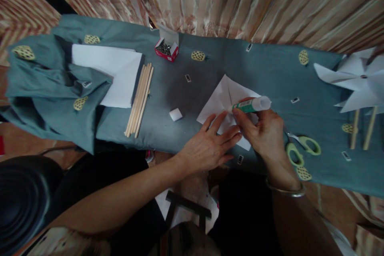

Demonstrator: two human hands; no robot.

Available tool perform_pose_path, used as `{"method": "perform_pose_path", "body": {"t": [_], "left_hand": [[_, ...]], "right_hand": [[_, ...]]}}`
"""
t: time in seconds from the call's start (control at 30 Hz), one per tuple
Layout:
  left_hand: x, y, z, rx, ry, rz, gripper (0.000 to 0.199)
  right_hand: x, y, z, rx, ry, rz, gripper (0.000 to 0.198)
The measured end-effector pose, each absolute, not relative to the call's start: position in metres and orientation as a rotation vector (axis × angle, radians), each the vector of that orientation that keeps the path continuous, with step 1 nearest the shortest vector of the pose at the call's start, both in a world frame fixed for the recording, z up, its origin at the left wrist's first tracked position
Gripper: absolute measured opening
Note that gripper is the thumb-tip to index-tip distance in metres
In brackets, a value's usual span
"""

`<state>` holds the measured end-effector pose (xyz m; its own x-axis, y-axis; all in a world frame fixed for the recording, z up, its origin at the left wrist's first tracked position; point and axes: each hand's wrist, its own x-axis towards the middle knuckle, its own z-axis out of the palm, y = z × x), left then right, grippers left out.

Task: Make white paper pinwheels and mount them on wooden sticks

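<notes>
A square of white paper (214, 102) with cut slits lies on the cloth in front of me. My right hand (264, 128) grips a green and white glue stick (250, 105), its tip down at the middle of the paper. Spread flat, the fingers of my left hand (210, 144) press on the paper's near-left side. A small white cap (175, 115) rests on the cloth to the left. Partly behind my right wrist lie scissors (303, 146) with light green handles.
Wooden sticks (139, 100) lie beside a stack of white paper (120, 72) at left. A small red box (167, 50) of metal pins or tacks stands open at the back. Finished paper pinwheels (360, 80) on sticks lie at right. The patterned tablecloth (168, 88) is bunched at the left.
</notes>
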<state>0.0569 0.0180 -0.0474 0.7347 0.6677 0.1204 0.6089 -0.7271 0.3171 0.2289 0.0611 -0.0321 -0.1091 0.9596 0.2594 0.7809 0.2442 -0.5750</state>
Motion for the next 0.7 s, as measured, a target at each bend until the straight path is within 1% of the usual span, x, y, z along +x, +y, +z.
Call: {"method": "perform_pose_path", "body": {"t": [0.23, 0.5, 0.7], "left_hand": [[0.0566, 0.0176, -0.0489, 2.677, 1.0, 0.364, 0.057], [0.0568, 0.0173, -0.0483, 2.662, 1.006, 0.372, 0.055], [0.0564, 0.0174, -0.0472, 2.664, 1.002, 0.344, 0.056]], "right_hand": [[0.2268, 0.0648, -0.0337, -1.642, -1.953, 0.332, 0.039], [0.2266, 0.0666, -0.0319, -1.672, -1.955, 0.311, 0.036], [0.2279, 0.0671, -0.031, -1.726, -1.937, 0.316, 0.038]]}}
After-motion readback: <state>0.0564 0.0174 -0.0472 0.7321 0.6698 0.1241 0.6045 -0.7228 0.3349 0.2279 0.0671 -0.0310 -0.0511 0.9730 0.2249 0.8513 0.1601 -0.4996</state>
